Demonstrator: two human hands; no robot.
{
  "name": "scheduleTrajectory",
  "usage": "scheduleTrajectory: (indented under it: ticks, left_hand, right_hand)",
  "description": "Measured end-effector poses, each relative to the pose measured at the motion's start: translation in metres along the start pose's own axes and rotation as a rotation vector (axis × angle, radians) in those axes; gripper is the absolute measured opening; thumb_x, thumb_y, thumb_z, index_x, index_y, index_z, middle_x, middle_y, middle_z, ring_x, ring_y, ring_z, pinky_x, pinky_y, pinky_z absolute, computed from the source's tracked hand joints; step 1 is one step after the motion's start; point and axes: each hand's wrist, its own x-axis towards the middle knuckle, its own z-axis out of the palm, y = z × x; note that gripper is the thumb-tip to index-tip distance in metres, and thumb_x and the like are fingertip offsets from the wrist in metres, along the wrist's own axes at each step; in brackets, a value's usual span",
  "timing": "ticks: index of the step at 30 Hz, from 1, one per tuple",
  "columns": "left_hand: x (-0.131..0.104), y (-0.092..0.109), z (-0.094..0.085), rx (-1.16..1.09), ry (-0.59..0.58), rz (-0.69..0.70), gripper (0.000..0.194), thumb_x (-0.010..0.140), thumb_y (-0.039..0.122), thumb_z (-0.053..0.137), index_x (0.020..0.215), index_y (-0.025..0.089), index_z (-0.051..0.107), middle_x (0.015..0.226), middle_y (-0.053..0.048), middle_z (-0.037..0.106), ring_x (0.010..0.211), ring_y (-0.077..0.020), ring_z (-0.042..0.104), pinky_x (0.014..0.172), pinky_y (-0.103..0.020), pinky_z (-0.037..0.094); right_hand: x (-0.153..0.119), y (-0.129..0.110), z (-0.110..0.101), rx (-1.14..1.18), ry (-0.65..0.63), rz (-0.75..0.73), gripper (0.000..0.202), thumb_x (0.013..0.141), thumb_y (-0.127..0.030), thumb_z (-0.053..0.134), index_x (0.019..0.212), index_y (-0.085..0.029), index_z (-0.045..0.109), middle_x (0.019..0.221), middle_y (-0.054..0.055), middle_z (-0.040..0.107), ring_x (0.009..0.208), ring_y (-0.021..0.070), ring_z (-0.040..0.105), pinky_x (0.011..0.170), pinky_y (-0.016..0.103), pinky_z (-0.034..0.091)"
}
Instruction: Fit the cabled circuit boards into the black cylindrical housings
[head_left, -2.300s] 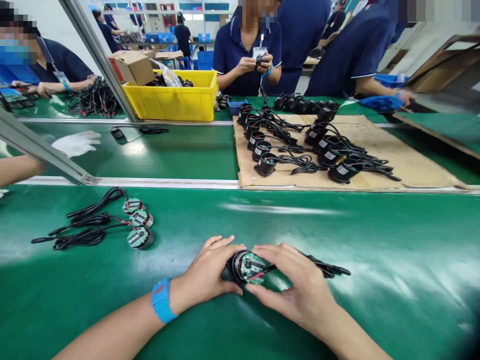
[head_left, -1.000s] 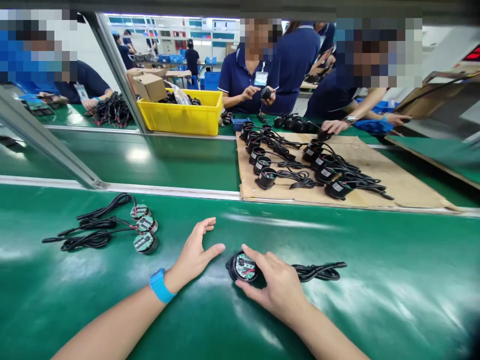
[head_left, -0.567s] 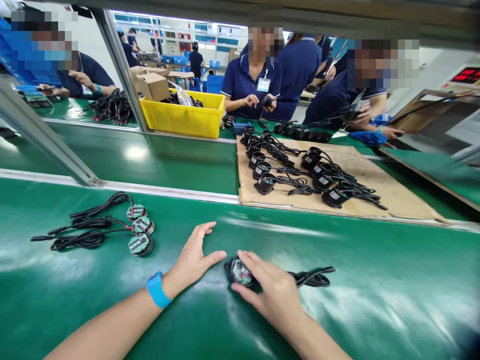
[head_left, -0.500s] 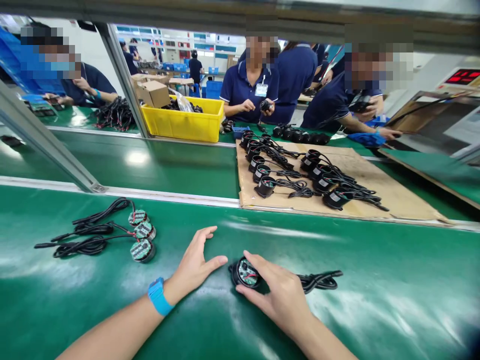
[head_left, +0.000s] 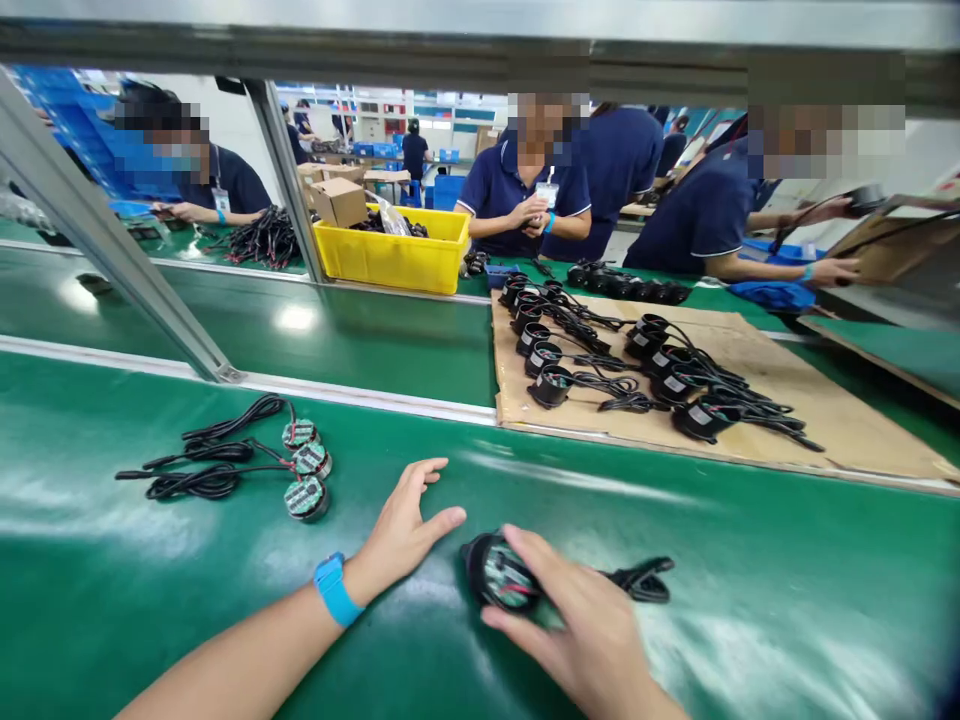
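Now the right hand [head_left: 585, 620] has fingers curled around a black housing [head_left: 475, 572], circuit board [head_left: 504, 576] inside, the left hand [head_left: 401, 530] is open and empty, and three circuit-board units [head_left: 309, 461] nearer the table's [head_left: 405, 650] far edge lack housings.

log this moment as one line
right grip: holding black housing | left grip: open, holding nothing | three wired units: on bench, left

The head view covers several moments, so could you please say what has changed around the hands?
The left hand has let go of the black housing and drawn away leftward, open. The round green circuit board sits deeper in the housing. The right hand keeps its grip there; the three cabled circuit-board units lie as before.
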Motion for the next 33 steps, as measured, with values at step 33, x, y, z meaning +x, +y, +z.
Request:
scheduleTrajectory:
  ticks: [33]
  left_hand:
    - [-0.010, 0.013, 0.004, 0.362, -0.253, 0.674, 0.062, 0.081, 0.068, 0.071, 0.123, 0.023, 0.066, 0.121, -0.013, 0.070, 0.105, -0.0264, 0.068, 0.093, -0.039, 0.053]
  right_hand:
    - [-0.028, 0.087, -0.060, 0.088, -0.799, 0.369, 0.083, 0.074, -0.045, 0.086, 0.148, -0.036, 0.048, 0.149, 0.008, 0.055, 0.135, 0.0347, 0.051, 0.110, 0.055, 0.042]
